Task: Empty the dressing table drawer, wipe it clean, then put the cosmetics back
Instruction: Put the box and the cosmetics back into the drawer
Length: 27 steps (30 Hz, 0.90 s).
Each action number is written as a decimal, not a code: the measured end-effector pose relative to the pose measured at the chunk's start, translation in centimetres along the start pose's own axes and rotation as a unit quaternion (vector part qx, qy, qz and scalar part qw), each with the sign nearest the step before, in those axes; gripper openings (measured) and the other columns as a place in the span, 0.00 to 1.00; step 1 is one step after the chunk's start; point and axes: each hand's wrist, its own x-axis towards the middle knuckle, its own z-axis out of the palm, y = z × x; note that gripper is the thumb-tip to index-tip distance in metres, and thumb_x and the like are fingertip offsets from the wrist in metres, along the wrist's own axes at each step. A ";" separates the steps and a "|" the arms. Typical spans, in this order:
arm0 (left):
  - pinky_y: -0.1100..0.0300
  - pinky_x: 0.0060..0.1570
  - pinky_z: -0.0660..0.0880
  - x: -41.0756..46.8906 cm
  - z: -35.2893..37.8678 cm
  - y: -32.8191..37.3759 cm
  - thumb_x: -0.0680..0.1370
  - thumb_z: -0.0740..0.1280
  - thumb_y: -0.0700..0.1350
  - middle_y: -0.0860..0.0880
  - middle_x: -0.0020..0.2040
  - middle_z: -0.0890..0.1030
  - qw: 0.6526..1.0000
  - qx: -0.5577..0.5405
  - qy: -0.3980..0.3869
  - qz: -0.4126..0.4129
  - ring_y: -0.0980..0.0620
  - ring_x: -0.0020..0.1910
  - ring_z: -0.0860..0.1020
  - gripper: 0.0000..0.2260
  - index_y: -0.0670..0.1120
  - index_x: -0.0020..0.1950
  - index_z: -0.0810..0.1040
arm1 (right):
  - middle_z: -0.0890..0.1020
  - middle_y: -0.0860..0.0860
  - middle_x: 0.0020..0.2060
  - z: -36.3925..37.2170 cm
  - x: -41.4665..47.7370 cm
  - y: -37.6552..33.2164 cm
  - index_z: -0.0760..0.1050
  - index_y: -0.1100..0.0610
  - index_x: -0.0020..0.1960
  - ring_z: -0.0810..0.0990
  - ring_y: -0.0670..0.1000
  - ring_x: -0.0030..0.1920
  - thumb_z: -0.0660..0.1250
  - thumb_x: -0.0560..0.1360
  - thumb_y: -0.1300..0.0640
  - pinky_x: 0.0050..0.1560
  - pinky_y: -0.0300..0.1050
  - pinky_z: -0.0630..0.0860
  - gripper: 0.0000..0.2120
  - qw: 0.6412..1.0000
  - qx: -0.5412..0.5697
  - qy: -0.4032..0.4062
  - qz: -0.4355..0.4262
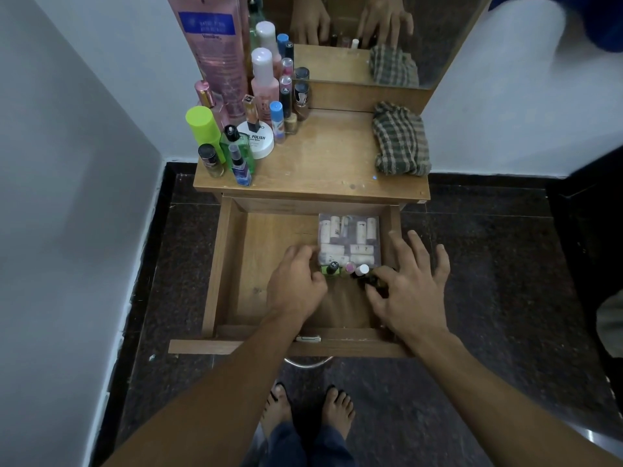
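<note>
The wooden drawer (256, 264) is pulled out below the dressing table top (323, 156). At its back right lies a clear case of small tubes (349, 239). In front of the case stands a row of small nail polish bottles (350, 269). My left hand (296, 284) has its fingers curled at the left end of the row, by a green bottle (328, 269). My right hand (411, 291) pinches a dark bottle (372, 281) at the right end between thumb and forefinger, its other fingers spread.
Many cosmetic bottles (242, 129) crowd the left of the table top, with a white nail polish jar (258, 139). A checked cloth (401, 139) lies at the right, under the mirror (371, 35). Walls flank the table. My feet (310, 409) stand on the dark floor.
</note>
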 end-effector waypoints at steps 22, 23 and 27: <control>0.53 0.59 0.77 1.3 -2.3 0.1 0.76 0.66 0.42 0.53 0.66 0.75 0.999 -0.020 0.029 0.029 0.51 0.58 0.78 0.22 0.53 0.70 0.74 | 0.80 0.49 0.47 -10.8 21.5 -13.9 0.78 0.49 0.61 0.80 0.55 0.49 0.63 0.78 0.50 0.41 0.47 0.69 0.13 0.972 0.220 0.081 -0.017; 0.53 0.59 0.77 1.4 -2.3 -0.1 0.76 0.66 0.42 0.53 0.65 0.74 0.999 -0.021 0.028 0.027 0.51 0.58 0.78 0.22 0.54 0.70 0.74 | 0.81 0.50 0.49 -10.7 22.2 -14.2 0.78 0.49 0.61 0.80 0.57 0.51 0.64 0.78 0.50 0.42 0.48 0.69 0.13 0.977 0.200 0.069 -0.019; 0.52 0.62 0.77 1.6 -2.3 -0.9 0.77 0.66 0.43 0.54 0.66 0.74 0.999 -0.021 0.025 0.026 0.51 0.61 0.77 0.23 0.55 0.71 0.73 | 0.82 0.53 0.52 -10.3 23.4 -14.4 0.79 0.52 0.59 0.81 0.60 0.51 0.66 0.78 0.53 0.43 0.49 0.71 0.11 0.989 0.130 0.053 -0.038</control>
